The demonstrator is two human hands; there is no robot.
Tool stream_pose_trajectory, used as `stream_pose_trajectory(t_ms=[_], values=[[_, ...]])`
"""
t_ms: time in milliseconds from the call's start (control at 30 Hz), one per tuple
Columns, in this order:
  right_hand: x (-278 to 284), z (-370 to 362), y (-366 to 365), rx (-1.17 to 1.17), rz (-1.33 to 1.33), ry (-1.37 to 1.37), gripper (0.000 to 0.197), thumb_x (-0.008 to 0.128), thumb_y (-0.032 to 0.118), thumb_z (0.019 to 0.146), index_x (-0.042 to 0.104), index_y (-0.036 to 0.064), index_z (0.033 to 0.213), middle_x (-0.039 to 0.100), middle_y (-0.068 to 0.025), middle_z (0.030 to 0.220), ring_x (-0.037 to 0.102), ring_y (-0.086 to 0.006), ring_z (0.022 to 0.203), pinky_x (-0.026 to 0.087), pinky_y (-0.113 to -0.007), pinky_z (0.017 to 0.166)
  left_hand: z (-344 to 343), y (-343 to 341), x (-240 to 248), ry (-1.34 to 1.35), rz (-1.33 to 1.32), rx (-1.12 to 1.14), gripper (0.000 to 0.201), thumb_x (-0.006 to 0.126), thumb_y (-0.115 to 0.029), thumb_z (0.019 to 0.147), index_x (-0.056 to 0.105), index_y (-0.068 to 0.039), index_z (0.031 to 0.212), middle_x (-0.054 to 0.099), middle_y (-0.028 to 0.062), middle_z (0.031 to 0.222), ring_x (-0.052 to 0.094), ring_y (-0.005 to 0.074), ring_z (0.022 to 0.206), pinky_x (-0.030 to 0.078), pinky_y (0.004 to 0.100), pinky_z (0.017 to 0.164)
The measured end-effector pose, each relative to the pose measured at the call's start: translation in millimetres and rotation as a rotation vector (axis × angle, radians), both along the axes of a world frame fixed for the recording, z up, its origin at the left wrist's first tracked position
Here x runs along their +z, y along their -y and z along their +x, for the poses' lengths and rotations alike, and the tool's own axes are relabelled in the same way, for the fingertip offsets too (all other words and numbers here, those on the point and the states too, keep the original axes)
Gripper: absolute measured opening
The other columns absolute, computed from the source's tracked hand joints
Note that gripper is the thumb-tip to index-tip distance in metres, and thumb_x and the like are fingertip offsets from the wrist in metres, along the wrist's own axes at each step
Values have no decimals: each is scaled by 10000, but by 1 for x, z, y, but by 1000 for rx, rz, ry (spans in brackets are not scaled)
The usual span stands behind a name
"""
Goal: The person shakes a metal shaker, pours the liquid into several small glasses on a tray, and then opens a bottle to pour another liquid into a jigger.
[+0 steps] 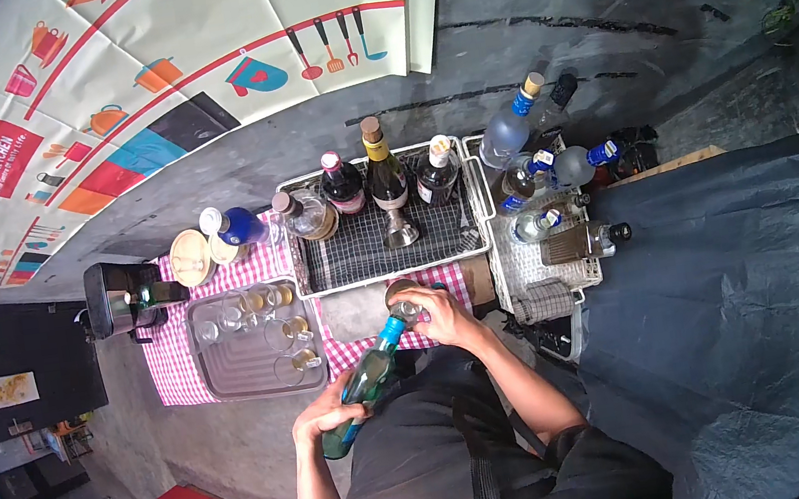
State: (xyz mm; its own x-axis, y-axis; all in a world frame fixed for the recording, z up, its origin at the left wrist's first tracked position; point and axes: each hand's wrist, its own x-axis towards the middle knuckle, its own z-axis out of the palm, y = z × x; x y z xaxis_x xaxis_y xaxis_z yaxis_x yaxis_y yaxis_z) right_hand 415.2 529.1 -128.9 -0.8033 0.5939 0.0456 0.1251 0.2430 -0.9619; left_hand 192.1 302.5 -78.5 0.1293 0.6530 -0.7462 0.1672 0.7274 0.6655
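My left hand (329,416) is wrapped round the body of a green glass bottle (368,380) with a blue neck. The bottle lies tilted, its neck pointing up and to the right. At its mouth, my right hand (447,318) grips a small cup (402,300), shiny and round-rimmed; its exact kind is hard to make out. Whether liquid is flowing cannot be seen. Beyond my hands a metal jigger (401,229) stands on the dark mat in a white wire tray (393,277).
Several bottles stand in the wire tray, among them a dark wine bottle (387,175). To the left, a grey tray (235,382) carries several glass mugs. More bottles crowd a white rack (549,275) at right. A black appliance (118,299) stands far left on the checked cloth (173,365).
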Motion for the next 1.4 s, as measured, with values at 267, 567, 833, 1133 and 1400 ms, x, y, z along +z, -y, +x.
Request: stream_pose_trajectory(t_ms=[267,567,833,1133,1400], values=[[3,1,0,11,-11,68,616,675,-120,643,659,35,1239,678,-170,1261,628,-342,1225,498,-410,1058,-4,1,-7,21,34,-41,1178,814,-592,657,332,42,1524,561,261,1393,536,339,1308,400,413,1104],[-1,2,0,18,-24,33,583,636,-121,667,644,35,1229,673,-177,1237,632,-361,1199,506,-423,1043,-1,-8,6,-45,-22,-77,1038,786,-418,675,361,43,1502,594,257,1345,559,323,1276,415,396,1086],[1,3,0,24,-25,9,568,636,-122,669,645,22,1218,677,-180,1220,636,-360,1189,507,-422,1031,0,-10,11,-42,-37,-80,1020,786,-409,686,366,37,1502,592,257,1353,557,328,1277,416,396,1084],[2,3,1,28,-35,33,574,647,-125,668,643,27,1221,680,-174,1214,642,-359,1179,514,-422,1020,-1,-7,5,-68,-78,-115,1019,772,-463,678,393,11,1496,582,261,1372,554,340,1290,418,414,1082],[-1,3,1,23,-10,27,569,634,-121,669,638,20,1221,680,-173,1208,645,-367,1167,517,-428,1012,-1,-9,5,-67,-73,-119,1038,762,-475,671,384,13,1505,576,271,1376,546,356,1300,413,421,1088]])
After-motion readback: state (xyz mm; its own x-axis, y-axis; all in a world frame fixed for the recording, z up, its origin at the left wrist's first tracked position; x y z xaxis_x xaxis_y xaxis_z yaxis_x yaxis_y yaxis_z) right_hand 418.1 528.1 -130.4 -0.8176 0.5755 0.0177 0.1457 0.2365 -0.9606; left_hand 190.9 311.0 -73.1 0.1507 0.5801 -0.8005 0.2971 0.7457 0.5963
